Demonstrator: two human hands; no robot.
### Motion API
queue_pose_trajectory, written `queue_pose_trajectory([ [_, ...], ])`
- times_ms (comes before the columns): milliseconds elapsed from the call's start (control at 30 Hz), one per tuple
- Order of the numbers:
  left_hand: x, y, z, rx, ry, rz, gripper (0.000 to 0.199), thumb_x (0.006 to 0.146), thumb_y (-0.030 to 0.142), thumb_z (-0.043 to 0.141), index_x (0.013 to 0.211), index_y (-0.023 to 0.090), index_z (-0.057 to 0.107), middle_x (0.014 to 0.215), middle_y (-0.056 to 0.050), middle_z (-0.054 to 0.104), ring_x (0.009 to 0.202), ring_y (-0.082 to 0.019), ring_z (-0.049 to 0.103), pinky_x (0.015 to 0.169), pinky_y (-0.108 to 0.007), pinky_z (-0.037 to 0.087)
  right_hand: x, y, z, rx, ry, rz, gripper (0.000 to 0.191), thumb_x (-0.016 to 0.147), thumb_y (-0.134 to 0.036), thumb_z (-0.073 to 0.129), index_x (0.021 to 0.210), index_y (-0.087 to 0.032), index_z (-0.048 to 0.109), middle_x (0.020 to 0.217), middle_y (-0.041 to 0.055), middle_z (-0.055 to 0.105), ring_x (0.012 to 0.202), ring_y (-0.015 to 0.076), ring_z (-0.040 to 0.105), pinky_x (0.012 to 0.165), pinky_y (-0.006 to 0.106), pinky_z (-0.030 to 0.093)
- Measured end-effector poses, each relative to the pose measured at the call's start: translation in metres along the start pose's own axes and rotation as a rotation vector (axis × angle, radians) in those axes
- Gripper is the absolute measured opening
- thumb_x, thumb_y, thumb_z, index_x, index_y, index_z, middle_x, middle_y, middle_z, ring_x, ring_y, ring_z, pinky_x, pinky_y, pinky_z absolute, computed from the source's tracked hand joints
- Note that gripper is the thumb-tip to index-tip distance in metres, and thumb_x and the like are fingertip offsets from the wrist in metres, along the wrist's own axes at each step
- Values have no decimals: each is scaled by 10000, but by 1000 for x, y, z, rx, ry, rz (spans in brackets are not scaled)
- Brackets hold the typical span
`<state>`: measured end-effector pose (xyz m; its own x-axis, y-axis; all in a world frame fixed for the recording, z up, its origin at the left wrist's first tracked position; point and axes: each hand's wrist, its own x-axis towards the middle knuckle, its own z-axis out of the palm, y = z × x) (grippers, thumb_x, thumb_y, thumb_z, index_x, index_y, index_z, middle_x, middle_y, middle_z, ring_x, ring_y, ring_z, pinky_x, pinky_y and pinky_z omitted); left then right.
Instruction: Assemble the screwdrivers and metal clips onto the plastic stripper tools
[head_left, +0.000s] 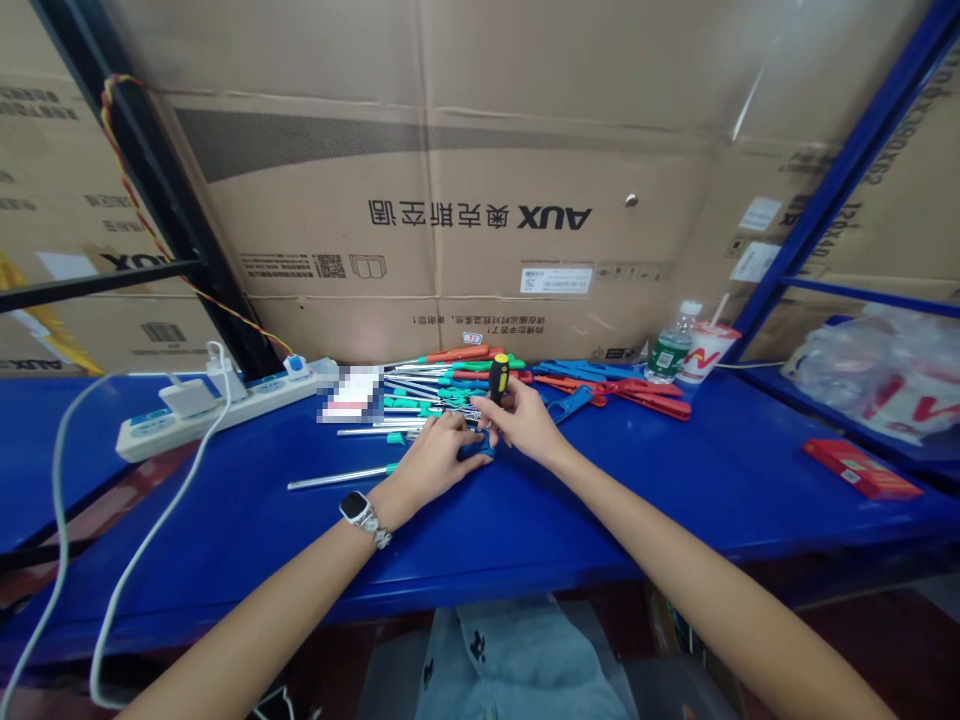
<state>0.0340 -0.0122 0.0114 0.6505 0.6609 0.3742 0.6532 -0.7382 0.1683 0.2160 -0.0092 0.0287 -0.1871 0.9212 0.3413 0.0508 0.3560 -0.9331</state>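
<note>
In my right hand is a screwdriver with a black and yellow handle, held upright with its tip pointing down. Its tip is hidden by my fingers. My left hand rests on the table, fingers closed on a blue piece just below the screwdriver; most of it is covered, so its kind is unclear. Beside my left wrist lies a metal rod with a teal end. Behind both hands spreads a pile of metal rods with teal parts, and red and blue clamp-like tools lie to the right.
A white power strip with plugs and cables runs along the left. At the back right stand a water bottle and a paper cup with a straw. A red box lies far right. Cardboard walls the blue table's back.
</note>
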Motion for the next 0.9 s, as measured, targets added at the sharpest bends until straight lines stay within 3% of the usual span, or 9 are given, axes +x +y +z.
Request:
queue_pose_trajectory([
  [133, 0, -1, 1, -2, 10, 1, 234, 932, 364, 725, 1121, 239, 783, 1097, -108, 677, 1062, -305, 627, 928, -490, 512, -3, -6, -7, 24, -170, 18, 470, 854, -627, 668, 1053, -205, 606, 868, 28, 707, 557, 134, 639, 360, 218, 409],
  [200, 0, -2, 3, 2, 11, 4, 249, 931, 373, 726, 1133, 238, 778, 1117, -111, 678, 1068, -302, 626, 942, -494, 508, -3, -7, -10, 6, -175, -16, 457, 843, -627, 674, 978, -193, 630, 933, 45, 719, 584, 124, 637, 420, 231, 457],
  [300, 1, -2, 4, 8, 0, -7, 304, 921, 390, 737, 1175, 227, 769, 1026, -101, 680, 1015, -296, 630, 929, -492, 509, -2, -4, -10, -33, -71, -79, 410, 811, -590, 726, 867, -197, 624, 821, 8, 690, 547, 116, 605, 537, 277, 522],
  [400, 2, -2, 5, 3, 6, -18, 303, 914, 401, 740, 1166, 236, 777, 1006, -95, 678, 997, -299, 628, 915, -490, 510, -2, 1, -6, -39, 19, -84, 406, 777, -572, 767, 796, -213, 579, 687, -33, 602, 518, 132, 592, 528, 287, 507],
  [533, 2, -3, 7, -26, 19, 2, 303, 923, 410, 727, 1160, 229, 778, 1018, -100, 671, 1002, -298, 623, 921, -480, 509, -6, -3, -4, -41, 94, -90, 421, 754, -572, 790, 779, -214, 571, 705, -20, 615, 501, 133, 582, 496, 280, 470],
  [667, 1, -2, 7, -22, 23, 33, 351, 947, 462, 681, 1158, 194, 763, 1006, -102, 658, 1004, -294, 616, 926, -464, 504, -15, -15, -17, -67, 223, -109, 445, 798, -644, 709, 835, -214, 599, 736, 14, 689, 478, 131, 549, 502, 288, 467],
  [733, -1, -1, 3, -2, 13, 45, 367, 959, 495, 655, 1162, 203, 744, 1032, -91, 663, 1018, -286, 614, 941, -460, 489, -25, -18, -28, -272, 269, -69, 426, 860, -615, 644, 738, -215, 567, 654, 20, 672, 516, 153, 581, 532, 283, 455],
  [800, -2, 0, -4, 22, 10, 58, 384, 965, 535, 629, 1152, 213, 724, 1060, -80, 668, 1032, -282, 610, 952, -463, 474, -35, -17, -39, -639, 285, 78, 431, 900, -513, 609, 602, -218, 510, 569, 26, 636, 575, 180, 619, 551, 276, 410],
  [900, -7, -4, -16, 62, 24, 71, 420, 953, 584, 619, 1098, 203, 715, 1059, -81, 667, 1029, -291, 604, 940, -475, 464, -45, -13, -48, -1065, 195, 297, 403, 894, -425, 590, 555, -213, 537, 630, 66, 682, 683, 232, 681, 592, 297, 402],
])
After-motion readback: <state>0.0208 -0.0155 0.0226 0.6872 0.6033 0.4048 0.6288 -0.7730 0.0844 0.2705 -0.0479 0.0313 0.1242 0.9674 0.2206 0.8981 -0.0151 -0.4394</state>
